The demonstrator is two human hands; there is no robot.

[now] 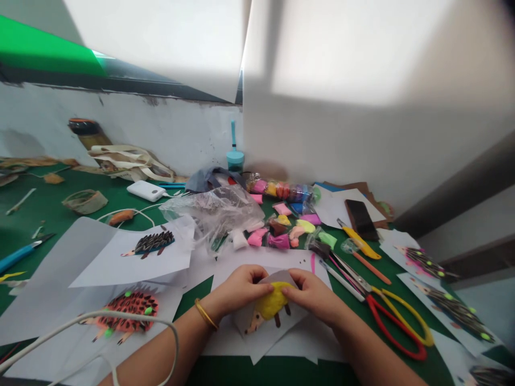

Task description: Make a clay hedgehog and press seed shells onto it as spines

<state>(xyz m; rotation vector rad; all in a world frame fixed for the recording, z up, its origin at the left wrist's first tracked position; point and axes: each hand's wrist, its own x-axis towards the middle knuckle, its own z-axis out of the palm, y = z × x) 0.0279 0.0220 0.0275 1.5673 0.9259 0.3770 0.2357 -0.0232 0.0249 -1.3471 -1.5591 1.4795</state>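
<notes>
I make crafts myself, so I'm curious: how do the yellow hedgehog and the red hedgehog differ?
Covering: the yellow hedgehog looks plain, while the red hedgehog is studded with dark pieces and green balls.
Pose: the yellow hedgehog tilts snout-down; the red hedgehog lies nearly level.
Handling: the left hand and right hand hold the yellow hedgehog's sheet; neither touches the red hedgehog.
Both are on white paper, snouts leftward.

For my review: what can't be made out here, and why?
All in the head view:
Left hand and right hand: some fingers, hidden behind the held sheet.
Blue-handled tool: handle end, cut off by the left edge.
Lowest sheet at right: cut off by the bottom edge.
Dark specks on the white sheet: too small to identify.
</notes>
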